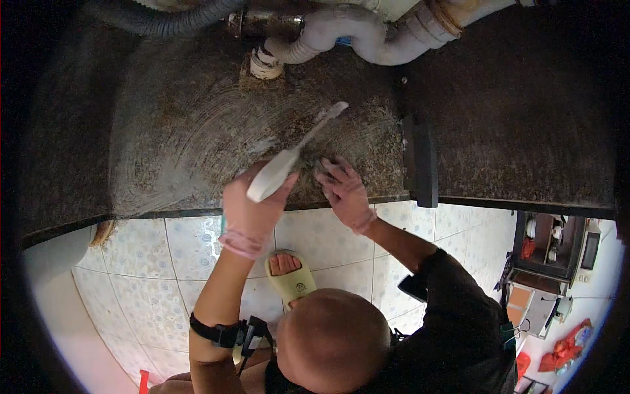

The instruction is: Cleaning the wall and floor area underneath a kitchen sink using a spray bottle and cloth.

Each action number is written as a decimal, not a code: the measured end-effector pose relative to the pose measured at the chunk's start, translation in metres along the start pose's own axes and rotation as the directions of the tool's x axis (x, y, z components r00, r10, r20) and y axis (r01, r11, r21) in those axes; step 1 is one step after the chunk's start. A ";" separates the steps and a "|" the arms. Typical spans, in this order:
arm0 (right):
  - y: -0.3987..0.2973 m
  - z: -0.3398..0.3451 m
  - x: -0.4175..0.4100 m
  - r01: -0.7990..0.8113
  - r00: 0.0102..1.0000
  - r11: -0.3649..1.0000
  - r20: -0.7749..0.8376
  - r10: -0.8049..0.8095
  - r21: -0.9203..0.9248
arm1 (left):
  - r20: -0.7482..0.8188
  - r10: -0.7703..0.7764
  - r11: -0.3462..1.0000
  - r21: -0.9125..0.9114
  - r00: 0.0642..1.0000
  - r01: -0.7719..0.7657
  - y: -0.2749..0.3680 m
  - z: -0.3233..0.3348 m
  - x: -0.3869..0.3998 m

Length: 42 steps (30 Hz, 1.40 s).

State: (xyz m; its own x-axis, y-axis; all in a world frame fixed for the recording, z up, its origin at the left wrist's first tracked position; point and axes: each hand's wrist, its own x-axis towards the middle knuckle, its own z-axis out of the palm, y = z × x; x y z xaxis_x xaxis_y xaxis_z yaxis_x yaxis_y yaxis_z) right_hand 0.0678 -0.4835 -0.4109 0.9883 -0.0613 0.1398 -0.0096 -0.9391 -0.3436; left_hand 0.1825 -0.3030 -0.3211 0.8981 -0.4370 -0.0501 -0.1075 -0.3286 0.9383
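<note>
My left hand (248,209), in a thin see-through glove, is closed around the thick white handle of a slim long-necked brush (275,175). The brush slants up and to the right, its narrow pale head over the grimy cabinet floor (197,123). To the right, my gloved right hand (344,189) is low over the same dark board with its fingers bent. A small greyish patch shows at those fingertips; whether it is something held or part of the surface is unclear. Curved streaks and whitish smears cover the board.
A white drain pipe (339,37) bends across the back and enters the board at a collar (266,64). A grey corrugated hose (167,19) runs at upper left. A dark upright post (424,162) stands right of my hands. Below are floor tiles (325,236), my knee (334,340) and a slipper (290,278).
</note>
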 end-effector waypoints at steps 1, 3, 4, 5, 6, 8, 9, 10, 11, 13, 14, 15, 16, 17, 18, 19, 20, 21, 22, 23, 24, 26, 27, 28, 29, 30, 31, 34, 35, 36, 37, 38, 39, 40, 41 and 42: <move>0.004 0.001 -0.010 0.008 1.000 1.000 -0.014 -0.008 0.006 | 0.028 -0.009 0.997 -0.080 1.000 0.011 0.008 0.006 0.004; 0.006 -0.002 -0.011 0.015 0.999 1.000 -0.030 -0.015 0.004 | -0.003 -0.004 0.984 -0.180 1.000 0.003 0.004 0.018 0.007; -0.003 -0.005 -0.003 0.004 1.000 1.000 0.010 -0.004 -0.005 | -0.032 -0.015 0.962 -0.273 0.999 0.006 0.003 0.024 0.007; -0.007 -0.005 0.005 -0.006 0.999 1.000 0.051 0.006 -0.012 | -0.025 -0.015 0.960 -0.278 1.000 0.008 0.002 0.024 0.007; -0.001 0.000 0.014 -0.009 0.999 1.000 0.049 0.010 -0.023 | -0.016 -0.039 0.918 -0.396 0.999 0.029 0.007 0.023 0.009; 0.030 0.013 0.040 0.174 0.983 0.978 0.084 -0.165 -0.112 | -0.016 -0.064 0.847 -0.529 0.998 0.046 0.009 0.027 0.011; 0.047 0.012 0.058 0.152 0.988 0.981 0.002 -0.153 -0.118 | -0.017 -0.071 0.847 -0.530 0.997 0.051 0.010 0.025 0.009; 0.071 0.007 0.080 0.128 0.987 0.984 -0.085 -0.140 -0.125 | -0.023 -0.084 0.860 -0.507 0.996 0.061 0.013 0.023 0.009; 0.121 0.004 0.096 0.004 0.999 0.909 -0.028 -0.018 -0.416 | -0.018 -0.082 0.870 -0.489 0.996 0.063 0.020 0.024 0.011; 0.200 -0.023 0.129 -0.408 0.901 0.837 -0.012 0.434 -0.365 | -0.038 -0.060 0.913 -0.407 0.998 0.039 0.024 0.017 0.017; 0.203 -0.015 0.136 -0.403 0.904 0.844 -0.007 0.428 -0.355 | -0.051 -0.048 0.949 -0.315 0.998 0.029 0.021 0.011 0.020; 0.205 -0.011 0.140 -0.541 0.841 0.808 -0.165 0.515 -0.232 | -0.054 -0.048 0.950 -0.311 0.997 0.029 0.018 0.008 0.020; 0.193 -0.009 0.147 -0.644 0.745 0.760 -0.297 0.598 -0.086 | -0.082 -0.119 0.918 -0.390 0.989 0.078 0.012 0.003 0.019; 0.173 0.004 0.141 -0.439 0.877 0.882 -0.295 0.380 -0.169 | -0.103 -0.189 0.876 -0.468 0.977 0.121 0.005 -0.002 0.019; 0.123 0.017 0.134 -0.192 0.955 0.951 -0.268 0.125 -0.242 | -0.139 -0.220 0.893 -0.427 0.966 0.143 -0.009 -0.010 0.015; 0.077 0.027 0.121 0.016 0.958 0.975 -0.276 -0.079 -0.223 | -0.162 -0.230 0.894 -0.426 0.960 0.142 -0.014 -0.024 0.010; 0.053 0.032 0.108 0.209 0.921 0.954 -0.283 -0.266 -0.216 | -0.160 -0.211 0.906 -0.402 0.964 0.131 -0.017 -0.031 0.004; 0.067 0.028 0.112 0.208 0.926 0.955 -0.272 -0.262 -0.213 | -0.150 -0.196 0.918 -0.374 0.969 0.128 -0.020 -0.033 -0.001; 0.093 0.017 0.121 0.029 0.971 0.996 -0.233 -0.049 -0.088 | -0.159 -0.215 0.882 -0.455 0.964 0.122 -0.022 -0.034 -0.007; 0.120 0.006 0.132 -0.153 0.973 0.988 -0.172 0.156 0.029 | -0.159 -0.218 0.886 -0.447 0.963 0.127 -0.023 -0.037 -0.011; 0.144 -0.009 0.139 -0.155 0.973 0.987 -0.166 0.159 0.038 | -0.152 -0.194 0.922 -0.367 0.969 0.127 -0.025 -0.039 -0.015; 0.171 -0.035 0.159 -0.529 0.531 0.375 -0.048 0.846 0.761 | -0.193 -0.154 0.967 -0.232 0.969 0.107 -0.038 -0.051 -0.024; 0.170 -0.027 0.160 -0.521 0.532 0.377 -0.055 0.845 0.766 | -0.194 -0.144 0.968 -0.230 0.970 0.098 -0.042 -0.055 -0.027; 0.163 -0.009 0.161 -0.498 0.744 0.774 -0.266 0.613 0.390 | -0.206 -0.120 0.968 -0.241 0.971 0.069 -0.044 -0.058 -0.029; 0.159 0.006 0.164 -0.323 0.909 0.941 -0.310 0.279 -0.100 | -0.216 -0.096 0.967 -0.253 0.972 0.039 -0.044 -0.063 -0.030; 0.138 0.015 0.170 -0.313 0.914 0.944 -0.303 0.271 -0.100 | -0.210 -0.098 0.969 -0.244 0.973 0.045 -0.051 -0.068 -0.033; 0.105 0.022 0.176 -0.168 0.961 0.982 -0.238 0.143 -0.090 | -0.227 -0.115 0.968 -0.243 0.967 0.058 -0.052 -0.071 -0.036; 0.104 0.030 0.174 -0.133 0.990 0.975 -0.073 0.122 -0.176 | -0.222 -0.185 0.941 -0.320 0.957 0.108 -0.051 -0.074 -0.041; 0.115 0.025 0.192 -0.186 0.981 0.940 0.002 0.195 -0.286 | -0.229 -0.182 0.943 -0.317 0.956 0.104 -0.052 -0.073 -0.040; 0.129 0.017 0.204 -0.236 0.956 0.883 0.065 0.285 -0.406 | -0.230 -0.182 0.934 -0.345 0.956 0.095 -0.053 -0.069 -0.038; 0.141 0.010 0.212 -0.271 0.917 0.809 0.115 0.381 -0.523 | -0.230 -0.183 0.924 -0.373 0.956 0.087 -0.053 -0.067 -0.035; 0.122 0.020 0.213 -0.256 0.938 0.873 0.111 0.327 -0.416 | -0.237 -0.188 0.922 -0.376 0.953 0.089 -0.057 -0.068 -0.036; 0.097 0.026 0.215 -0.224 0.959 0.927 0.103 0.265 -0.302 | -0.241 -0.171 0.955 -0.278 0.955 0.101 -0.059 -0.072 -0.040; 0.079 0.035 0.209 -0.174 0.982 0.976 0.051 0.182 -0.129 | -0.234 -0.160 0.976 -0.185 0.959 0.118 -0.061 -0.071 -0.043; 0.061 0.044 0.202 -0.096 0.995 0.994 -0.002 0.097 0.044 | -0.231 -0.179 0.972 -0.191 0.956 0.136 -0.062 -0.071 -0.046; 0.091 0.045 0.199 -0.056 0.996 0.993 -0.070 0.049 -0.105 | -0.215 -0.173 0.972 -0.198 0.961 0.131 -0.059 -0.068 -0.044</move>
State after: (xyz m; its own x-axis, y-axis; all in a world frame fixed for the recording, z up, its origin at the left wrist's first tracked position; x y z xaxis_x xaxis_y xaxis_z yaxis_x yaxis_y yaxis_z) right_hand 0.2708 -0.5661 -0.4559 0.9737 -0.1302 0.1872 -0.0807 -0.9646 -0.2512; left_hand 0.1782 -0.2070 -0.3514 0.9735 -0.1830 -0.1372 0.0974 -0.2111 0.9726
